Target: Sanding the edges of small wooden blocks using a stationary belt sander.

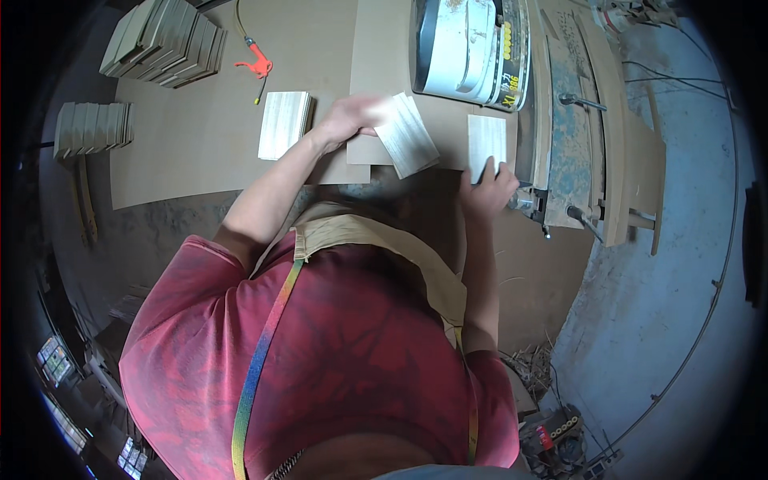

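Observation:
My left hand reaches to the upper left edge of a few thin, pale wooden boards, which lie slanted and slightly fanned at the table's front edge. Its fingertips are smeared by motion, so their grip cannot be made out. Closed over the lower end of another pale wooden board, my right hand has its fingers on the top face; the thumb is hidden. Left of my left hand stands a neat stack of similar boards.
Brown sheeting covers the table. A red air blow gun with a hose lies at the back, near larger board stacks. A white bucket lies behind the right board. A wooden bench with metal clamps borders the right.

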{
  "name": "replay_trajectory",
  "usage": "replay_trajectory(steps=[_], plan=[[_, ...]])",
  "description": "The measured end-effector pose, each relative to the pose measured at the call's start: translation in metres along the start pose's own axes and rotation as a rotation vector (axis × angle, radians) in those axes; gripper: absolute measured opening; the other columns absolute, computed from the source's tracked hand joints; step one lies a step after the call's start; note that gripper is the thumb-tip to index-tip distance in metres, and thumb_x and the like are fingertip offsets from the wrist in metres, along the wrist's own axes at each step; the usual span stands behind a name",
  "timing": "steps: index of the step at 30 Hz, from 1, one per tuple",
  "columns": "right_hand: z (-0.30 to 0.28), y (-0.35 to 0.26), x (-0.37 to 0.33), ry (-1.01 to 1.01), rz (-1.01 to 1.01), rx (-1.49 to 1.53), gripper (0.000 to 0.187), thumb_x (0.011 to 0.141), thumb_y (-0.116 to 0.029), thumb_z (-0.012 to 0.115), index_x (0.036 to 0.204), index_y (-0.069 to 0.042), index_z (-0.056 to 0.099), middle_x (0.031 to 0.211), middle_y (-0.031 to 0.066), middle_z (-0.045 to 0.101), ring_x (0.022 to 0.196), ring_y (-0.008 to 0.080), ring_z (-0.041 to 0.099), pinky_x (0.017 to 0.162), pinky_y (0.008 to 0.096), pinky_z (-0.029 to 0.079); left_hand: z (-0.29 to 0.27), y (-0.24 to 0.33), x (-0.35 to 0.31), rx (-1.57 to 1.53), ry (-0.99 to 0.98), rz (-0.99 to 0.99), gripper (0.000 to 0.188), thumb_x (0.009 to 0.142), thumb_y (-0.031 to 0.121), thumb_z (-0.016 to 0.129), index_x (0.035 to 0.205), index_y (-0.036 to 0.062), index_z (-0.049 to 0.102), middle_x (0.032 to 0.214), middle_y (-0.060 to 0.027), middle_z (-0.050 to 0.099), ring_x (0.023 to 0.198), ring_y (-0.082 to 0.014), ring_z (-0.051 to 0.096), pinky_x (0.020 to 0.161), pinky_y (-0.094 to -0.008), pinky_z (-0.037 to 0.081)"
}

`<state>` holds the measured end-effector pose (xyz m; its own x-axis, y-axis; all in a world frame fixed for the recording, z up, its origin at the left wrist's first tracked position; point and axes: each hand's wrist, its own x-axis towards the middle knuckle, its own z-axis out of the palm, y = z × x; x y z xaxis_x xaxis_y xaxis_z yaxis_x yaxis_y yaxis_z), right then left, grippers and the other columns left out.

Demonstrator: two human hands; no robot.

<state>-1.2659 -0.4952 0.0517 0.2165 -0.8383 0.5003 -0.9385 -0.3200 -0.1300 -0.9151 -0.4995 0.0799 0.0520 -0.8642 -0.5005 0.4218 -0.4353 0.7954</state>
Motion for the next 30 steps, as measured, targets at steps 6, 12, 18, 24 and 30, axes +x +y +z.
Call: replay_trajectory(steps=[6,12,18,24,30], plan=[[0.023,0.007,0.007,-0.085,0.057,-0.016,0.057,0.093,-0.029,0.079,0.139,0.002,0.065,0.133,0.0209,0.063,0.115,0.0405,0.058,0.099,0.0508,0.051,-0.004,-0.007,0.000,0.080,-0.051,-0.011,0.017,0.103,-0.004,0.072,0.120,-0.0065,0.072,0.096,-0.0105,0.077,0.080,-0.0137,0.076,0.076,-0.0239,0.067],[0.002,0.003,-0.007,-0.044,0.062,-0.032,0.051,0.099,-0.026,0.074,0.140,0.003,0.064,0.134,0.0204,0.064,0.113,0.0397,0.058,0.101,0.0509,0.050,0.003,-0.011,0.007,0.060,0.040,-0.010,0.007,0.102,0.001,0.076,0.097,0.0005,0.071,0.084,-0.0070,0.075,0.065,-0.0121,0.069,0.064,-0.0233,0.062],[0.050,-0.007,0.068,0.004,0.103,-0.077,0.046,0.100,-0.026,0.074,0.133,0.005,0.068,0.130,0.0221,0.066,0.113,0.0405,0.058,0.102,0.0494,0.050,0.004,-0.010,0.011,0.234,0.090,0.098,0.026,0.101,0.014,0.077,0.078,0.0065,0.068,0.068,-0.0048,0.068,0.053,-0.0122,0.055,0.050,-0.0247,0.044],[0.021,-0.050,0.066,-0.119,0.154,0.328,0.050,0.095,-0.029,0.081,0.130,0.006,0.072,0.128,0.0260,0.067,0.119,0.0423,0.058,0.105,0.0488,0.050,0.006,-0.015,0.015,0.411,0.044,0.109,0.023,0.097,0.016,0.082,0.086,-0.0014,0.072,0.068,-0.0084,0.066,0.048,-0.0182,0.064,0.048,-0.0294,0.052],[-0.002,-0.129,0.031,-0.349,-0.095,0.355,0.060,0.086,-0.028,0.089,0.136,0.000,0.073,0.136,0.0261,0.063,0.125,0.0424,0.057,0.108,0.0505,0.051,0.011,-0.010,0.007,0.370,0.096,0.066,0.027,0.096,0.018,0.085,0.086,-0.0029,0.072,0.067,-0.0086,0.066,0.041,-0.0185,0.060,0.043,-0.0310,0.050]])
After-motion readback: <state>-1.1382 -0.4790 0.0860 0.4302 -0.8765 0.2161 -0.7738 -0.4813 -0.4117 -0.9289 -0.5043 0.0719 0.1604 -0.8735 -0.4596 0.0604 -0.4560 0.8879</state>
